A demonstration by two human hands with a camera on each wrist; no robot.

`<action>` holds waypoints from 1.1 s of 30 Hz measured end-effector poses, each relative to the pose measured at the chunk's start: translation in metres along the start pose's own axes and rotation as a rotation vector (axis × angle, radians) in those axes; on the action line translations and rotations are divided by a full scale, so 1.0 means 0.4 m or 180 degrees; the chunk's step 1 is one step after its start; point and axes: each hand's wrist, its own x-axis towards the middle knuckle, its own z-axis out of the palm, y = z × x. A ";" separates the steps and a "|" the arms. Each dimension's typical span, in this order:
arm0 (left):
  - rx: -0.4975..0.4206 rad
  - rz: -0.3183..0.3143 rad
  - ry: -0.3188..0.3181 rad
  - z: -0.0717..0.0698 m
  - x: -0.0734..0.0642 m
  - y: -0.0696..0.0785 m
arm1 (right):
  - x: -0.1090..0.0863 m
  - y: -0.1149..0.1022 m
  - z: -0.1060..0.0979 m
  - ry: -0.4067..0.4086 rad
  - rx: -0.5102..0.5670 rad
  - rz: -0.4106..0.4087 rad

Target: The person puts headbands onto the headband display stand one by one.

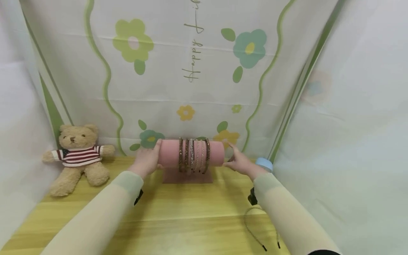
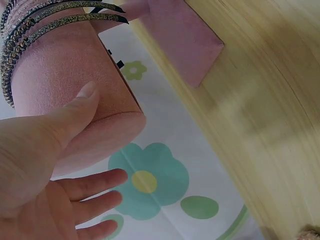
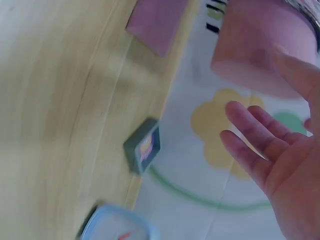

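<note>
A pink padded display roll [image 1: 169,152] lies crosswise on a flat pink base [image 1: 188,178] near the back of the table. Several glittery headbands [image 1: 192,154] sit side by side around its middle. My left hand [image 1: 145,161] is at the roll's left end; in the left wrist view its thumb lies against the pink fabric, while the other fingers [image 2: 97,183] extend beyond the end. At the right end is my right hand [image 1: 240,163], its thumb by the roll and its fingers [image 3: 250,155] spread. Whether that thumb touches the fabric, I cannot tell.
Another headband [image 1: 251,230] with dark tips lies by my right forearm. A teddy bear [image 1: 76,152] in a striped sweater sits at back left. Right of the roll stand a small dark-framed box [image 3: 145,145] and a blue-rimmed object [image 1: 264,163]. Flowered white cloth [image 1: 191,92] hangs behind.
</note>
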 end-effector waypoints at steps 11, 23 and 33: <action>-0.0341 -0.0111 -0.0257 -0.014 -0.010 -0.017 | -0.222 0.225 0.016 -0.0361 -0.0640 -0.0103; -0.0632 -0.0170 -0.0256 -0.006 -0.016 -0.022 | -0.300 0.331 0.095 -0.0222 -0.0803 0.0457; -0.0649 -0.0134 -0.0213 0.002 -0.011 -0.008 | -0.299 0.381 0.106 -0.0016 -0.1103 0.0341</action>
